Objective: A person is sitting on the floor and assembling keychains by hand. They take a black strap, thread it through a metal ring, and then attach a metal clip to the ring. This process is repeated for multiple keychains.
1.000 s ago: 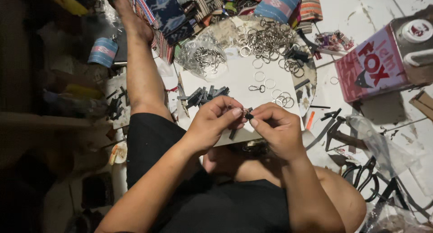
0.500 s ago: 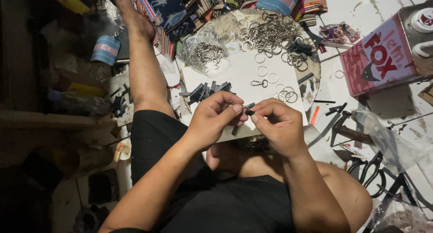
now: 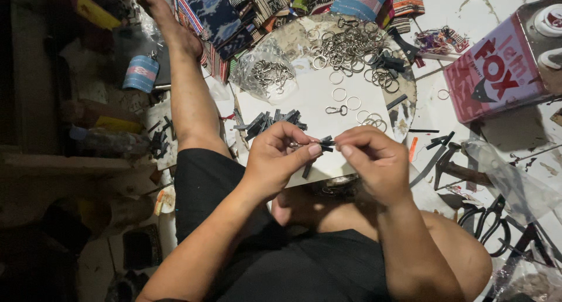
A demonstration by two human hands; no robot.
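My left hand (image 3: 280, 157) and my right hand (image 3: 373, 160) meet over the near edge of a round pale work board (image 3: 310, 97). Both pinch a small black strap piece (image 3: 325, 142) between thumb and fingertips; a metal ring seems to hang at it by my left fingers, hard to tell. A second dark strip (image 3: 307, 171) sticks down below my left thumb. Just beyond my left hand lies a heap of black strips (image 3: 272, 120). A pile of metal key rings (image 3: 345, 44) covers the far part of the board.
A clear bag of metal clasps (image 3: 266, 74) lies at the board's far left. Patterned woven fabric pieces (image 3: 234, 15) lie beyond it. A red box (image 3: 497, 74) stands at right, black scissors (image 3: 489, 223) and a hammer (image 3: 453, 164) near my right knee. My bare leg (image 3: 187, 91) stretches left.
The hands stay together on the small black piece, with the fingers shifting slightly. The view has moved a little; nothing else on the board has changed.
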